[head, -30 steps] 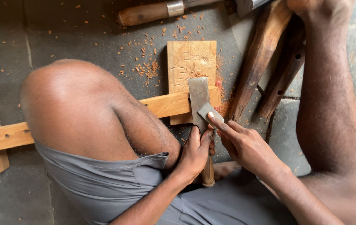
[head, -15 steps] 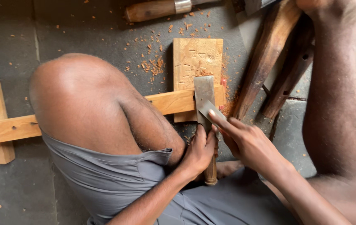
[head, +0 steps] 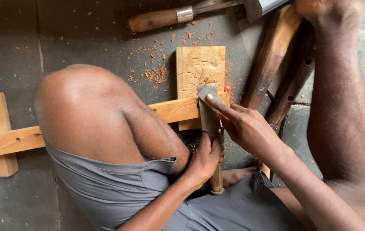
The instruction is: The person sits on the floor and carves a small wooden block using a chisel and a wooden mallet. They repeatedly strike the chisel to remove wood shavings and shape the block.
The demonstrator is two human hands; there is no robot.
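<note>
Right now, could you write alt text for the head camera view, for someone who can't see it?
A seated person's left hand grips a chisel by its wooden handle while the right hand presses a finger on the blade, its edge at the end of a wooden rail lying across a scored wood block. Shavings and another wooden-handled tool lie on the stone floor.

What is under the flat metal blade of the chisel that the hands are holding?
Under the flat metal chisel blade lie the end of a long pale wooden bar and a scarred pale wooden block strewn with reddish shavings. The exact contact point is hidden by the blade and right hand.
</note>
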